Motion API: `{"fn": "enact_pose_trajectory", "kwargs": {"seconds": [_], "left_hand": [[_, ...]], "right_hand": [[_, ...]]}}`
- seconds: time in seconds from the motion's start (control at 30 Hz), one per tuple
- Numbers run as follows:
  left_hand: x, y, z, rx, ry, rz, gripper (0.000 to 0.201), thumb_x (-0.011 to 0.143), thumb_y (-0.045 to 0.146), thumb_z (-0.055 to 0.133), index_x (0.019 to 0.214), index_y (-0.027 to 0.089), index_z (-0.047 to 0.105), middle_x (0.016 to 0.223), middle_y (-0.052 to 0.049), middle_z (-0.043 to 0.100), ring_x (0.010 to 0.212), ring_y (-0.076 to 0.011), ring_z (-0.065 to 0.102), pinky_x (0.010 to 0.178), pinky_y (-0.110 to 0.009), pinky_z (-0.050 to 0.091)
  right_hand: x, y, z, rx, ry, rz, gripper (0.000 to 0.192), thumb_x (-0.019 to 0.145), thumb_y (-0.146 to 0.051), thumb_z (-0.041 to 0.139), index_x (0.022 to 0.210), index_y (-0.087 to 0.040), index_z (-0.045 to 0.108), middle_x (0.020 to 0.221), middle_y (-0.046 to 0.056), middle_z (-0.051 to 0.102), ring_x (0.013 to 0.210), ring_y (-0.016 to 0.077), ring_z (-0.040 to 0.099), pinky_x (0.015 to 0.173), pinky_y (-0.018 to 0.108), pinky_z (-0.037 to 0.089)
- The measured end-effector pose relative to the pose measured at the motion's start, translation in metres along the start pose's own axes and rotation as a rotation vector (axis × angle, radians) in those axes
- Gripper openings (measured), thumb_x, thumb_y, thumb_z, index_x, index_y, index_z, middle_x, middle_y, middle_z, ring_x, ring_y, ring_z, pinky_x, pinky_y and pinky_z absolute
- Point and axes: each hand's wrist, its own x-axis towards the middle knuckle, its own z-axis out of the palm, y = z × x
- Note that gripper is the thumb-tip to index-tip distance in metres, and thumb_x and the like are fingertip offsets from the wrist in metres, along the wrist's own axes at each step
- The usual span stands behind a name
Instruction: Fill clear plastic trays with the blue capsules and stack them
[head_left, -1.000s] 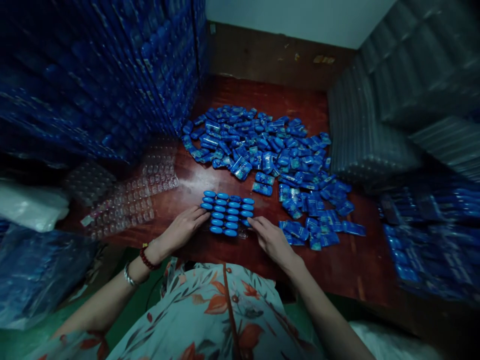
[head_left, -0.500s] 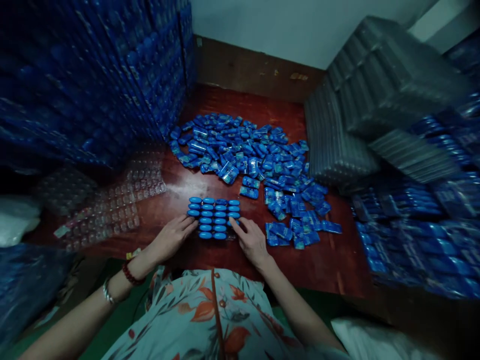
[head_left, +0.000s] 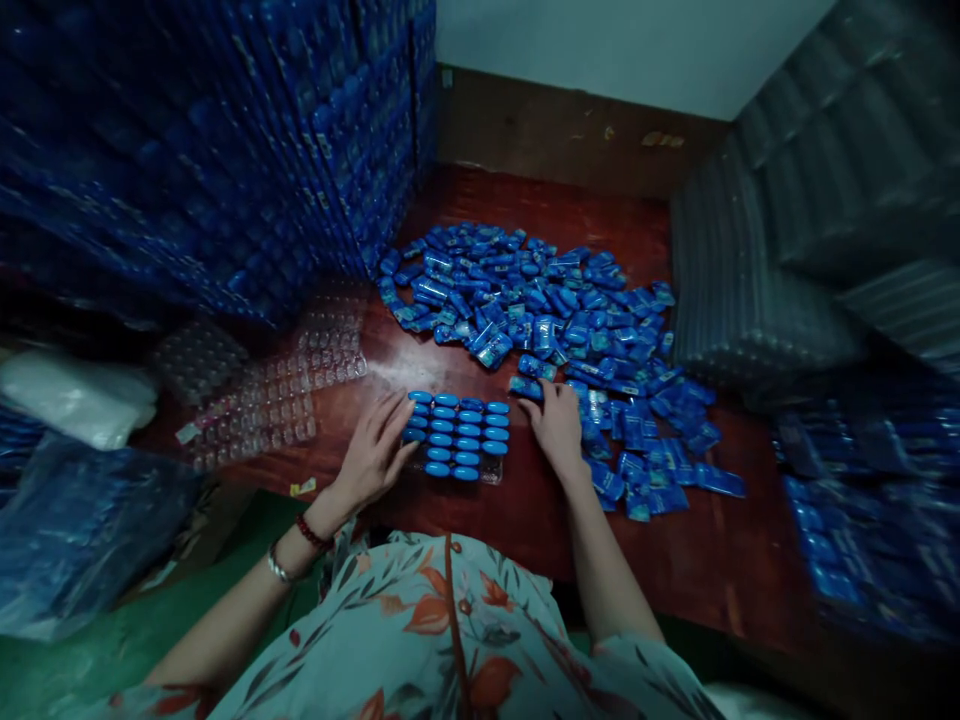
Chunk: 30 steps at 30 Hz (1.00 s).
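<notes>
On the red-brown table, a clear plastic tray point(head_left: 491, 470) carries rows of glossy blue oval pieces point(head_left: 466, 444). My left hand point(head_left: 375, 455) rests at its left edge, fingers spread and partly covering the left column of pieces. To the tray's right, my right hand point(head_left: 556, 425) has thumb and fingers around the end of a small blue packet point(head_left: 525, 387), which still lies on the table. A similar packet point(head_left: 538, 367) is just behind it. Beyond both hands spreads a heap of loose blue packets point(head_left: 540, 300).
Clear moulded trays point(head_left: 277, 400) lie to the left, near a white plastic bag point(head_left: 79, 395). Tall stacks of filled blue packs point(head_left: 322, 150) rise at back left. Stacked grey trays point(head_left: 742, 260) and more blue packs point(head_left: 847, 480) crowd the right side.
My right hand has left the tray's right edge and reached forward and right to a packet. My left hand's fingers have spread further up the tray's left side. The view has shifted left.
</notes>
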Motion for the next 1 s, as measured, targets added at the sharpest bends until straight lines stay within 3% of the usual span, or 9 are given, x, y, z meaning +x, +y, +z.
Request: {"fn": "enact_pose_trajectory", "kwargs": {"seconds": [0.1,0.2,0.27,0.4,0.57,0.67,0.73,0.83,1.0], "left_hand": [[0.015,0.005,0.014,0.032,-0.199,-0.064,0.059,0.093,0.035,0.041,0.146,0.023,0.018,0.148,-0.013,0.029,0.139,-0.0313,0.017,0.11,-0.055,0.018],[0.029,0.004,0.022,-0.043,-0.301,-0.088,0.058,0.093,0.04,0.037,0.146,0.023,0.019,0.151,-0.011,0.024,0.14,-0.0309,0.013,0.11,-0.055,0.015],[0.043,-0.001,0.02,-0.146,-0.269,-0.099,0.053,0.095,0.039,0.033,0.145,0.023,0.023,0.148,-0.012,0.032,0.137,-0.0272,0.023,0.109,-0.051,0.021],[0.1,-0.009,0.019,-0.223,-0.097,-0.153,0.037,0.096,0.033,0.031,0.12,0.017,0.054,0.119,-0.011,0.057,0.114,-0.0205,0.049,0.098,-0.038,0.038],[0.182,-0.002,0.048,0.017,-0.396,0.14,0.032,0.088,0.037,0.052,0.108,0.012,0.058,0.107,-0.012,0.058,0.098,-0.023,0.055,0.083,-0.033,0.045],[0.207,0.008,0.068,0.179,-0.521,0.192,0.04,0.081,0.028,0.061,0.115,0.009,0.052,0.118,-0.017,0.053,0.104,-0.0272,0.053,0.084,-0.035,0.044],[0.213,0.011,0.077,0.206,-0.586,0.206,0.043,0.078,0.02,0.063,0.118,0.007,0.049,0.12,-0.018,0.052,0.105,-0.028,0.054,0.084,-0.035,0.045],[0.211,0.009,0.079,0.167,-0.591,0.216,0.045,0.079,0.016,0.058,0.121,0.007,0.047,0.118,-0.019,0.054,0.105,-0.029,0.055,0.082,-0.036,0.046],[0.177,-0.012,0.04,-0.256,-0.276,0.08,0.043,0.087,0.017,0.048,0.13,0.013,0.041,0.123,-0.013,0.055,0.108,-0.0208,0.055,0.09,-0.031,0.044]], "right_hand": [[0.002,-0.004,0.005,-0.1,-0.083,-0.012,0.024,0.087,-0.023,0.044,0.106,-0.016,0.056,0.104,0.016,0.051,0.1,0.0298,0.048,0.083,0.043,0.044],[-0.005,-0.003,0.003,-0.02,-0.079,-0.01,0.023,0.088,-0.019,0.039,0.102,-0.017,0.056,0.102,0.013,0.054,0.099,0.0269,0.051,0.083,0.04,0.044],[-0.011,0.001,-0.002,0.15,-0.054,0.009,0.026,0.089,-0.023,0.037,0.108,-0.016,0.053,0.101,0.013,0.057,0.097,0.0256,0.054,0.082,0.039,0.045],[-0.023,0.006,-0.018,0.491,0.041,0.173,0.033,0.088,-0.037,0.042,0.114,-0.017,0.047,0.092,0.01,0.063,0.081,0.0225,0.061,0.072,0.036,0.048],[-0.044,-0.004,-0.052,0.782,0.132,0.227,0.032,0.074,-0.042,0.065,0.093,-0.019,0.056,0.077,0.001,0.063,0.068,0.016,0.061,0.064,0.029,0.051],[-0.064,-0.013,-0.067,0.799,-0.046,0.145,0.028,0.077,-0.039,0.063,0.097,-0.02,0.06,0.082,0.001,0.064,0.064,0.0137,0.06,0.06,0.027,0.051],[-0.077,-0.018,-0.065,0.709,-0.145,0.062,0.025,0.083,-0.034,0.057,0.105,-0.022,0.059,0.086,0.003,0.065,0.066,0.0145,0.061,0.063,0.028,0.052],[-0.093,-0.023,-0.046,0.523,-0.092,-0.102,0.023,0.089,-0.024,0.048,0.11,-0.022,0.057,0.096,0.006,0.064,0.085,0.0181,0.062,0.078,0.032,0.052],[-0.104,-0.019,-0.019,0.3,-0.038,-0.342,0.034,0.09,-0.011,0.035,0.117,-0.02,0.054,0.098,0.009,0.06,0.092,0.0184,0.059,0.079,0.03,0.05]]}}
